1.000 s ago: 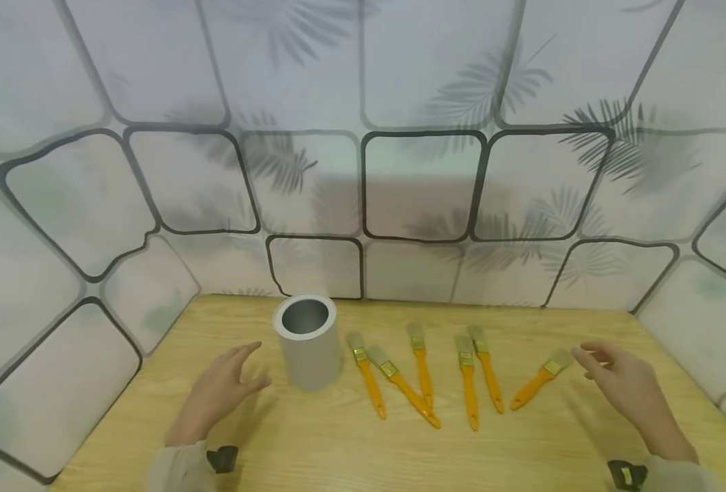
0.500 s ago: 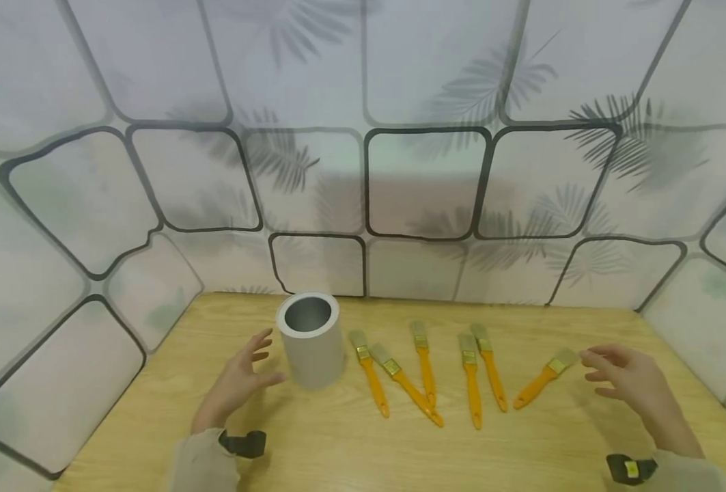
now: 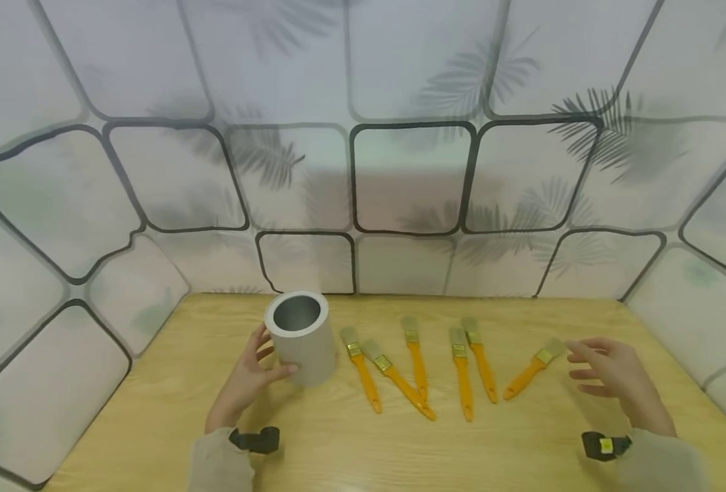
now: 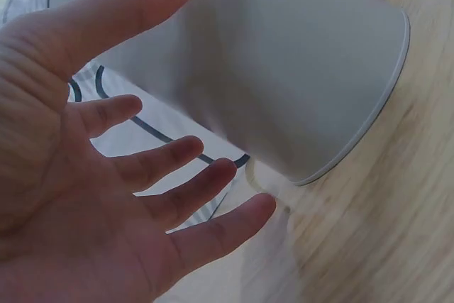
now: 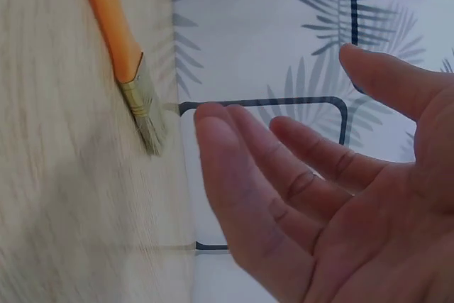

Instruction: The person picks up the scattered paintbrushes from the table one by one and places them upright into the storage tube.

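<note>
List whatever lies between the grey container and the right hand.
In the head view, six orange-handled paintbrushes lie on the table between the grey container and the right hand; the rightmost brush is nearest that hand.

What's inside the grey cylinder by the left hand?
Inside the grey cylinder, only shaded inner wall shows through the open top. The near side hides the bottom, so anything lying low cannot be seen.

a pale yellow wood table (image 3: 369, 458) with visible grain meets the far wall (image 3: 313, 263) along its far edge. the left wall (image 3: 31, 205) and right wall (image 3: 722, 277) flank it. all three carry rounded block outlines, some dark, some faint. grey leaves (image 3: 593, 133) mark the far wall, darkest toward the right.
</note>
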The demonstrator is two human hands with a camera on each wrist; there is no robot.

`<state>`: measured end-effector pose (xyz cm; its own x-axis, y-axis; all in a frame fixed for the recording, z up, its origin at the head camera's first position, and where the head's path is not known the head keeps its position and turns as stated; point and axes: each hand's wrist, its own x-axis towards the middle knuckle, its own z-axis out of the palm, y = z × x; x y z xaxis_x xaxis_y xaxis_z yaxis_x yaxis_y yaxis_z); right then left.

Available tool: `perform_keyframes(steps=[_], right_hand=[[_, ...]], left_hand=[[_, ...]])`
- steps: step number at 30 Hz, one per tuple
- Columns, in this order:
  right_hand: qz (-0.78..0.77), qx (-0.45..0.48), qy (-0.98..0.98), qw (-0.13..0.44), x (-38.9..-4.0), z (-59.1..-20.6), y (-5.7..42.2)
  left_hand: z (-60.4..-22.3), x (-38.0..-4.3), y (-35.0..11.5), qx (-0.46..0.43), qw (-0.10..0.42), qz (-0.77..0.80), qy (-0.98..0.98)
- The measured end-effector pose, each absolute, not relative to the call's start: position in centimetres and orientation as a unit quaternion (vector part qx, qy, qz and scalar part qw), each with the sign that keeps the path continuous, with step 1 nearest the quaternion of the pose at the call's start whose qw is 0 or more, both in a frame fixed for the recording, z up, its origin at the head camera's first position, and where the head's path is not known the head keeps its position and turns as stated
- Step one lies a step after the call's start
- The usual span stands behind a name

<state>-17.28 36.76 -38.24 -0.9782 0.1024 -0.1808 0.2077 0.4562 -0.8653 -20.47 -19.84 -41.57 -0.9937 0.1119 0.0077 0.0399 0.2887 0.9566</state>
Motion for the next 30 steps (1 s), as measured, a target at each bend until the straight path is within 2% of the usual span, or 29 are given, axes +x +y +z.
perform_keyframes(steps=[13,30], right_hand=[[-0.543,0.131,0.829,0.030,-17.9,-39.1,35.7],[-0.597,0.172,0.783,0.036,-18.0,-41.3,34.2]], left_hand=[[-42.2,-21.2,-19.7,0.045,0.040,0.628,0.776],[-42.3,-21.0,-19.6,0.054,0.032,0.617,0.784]])
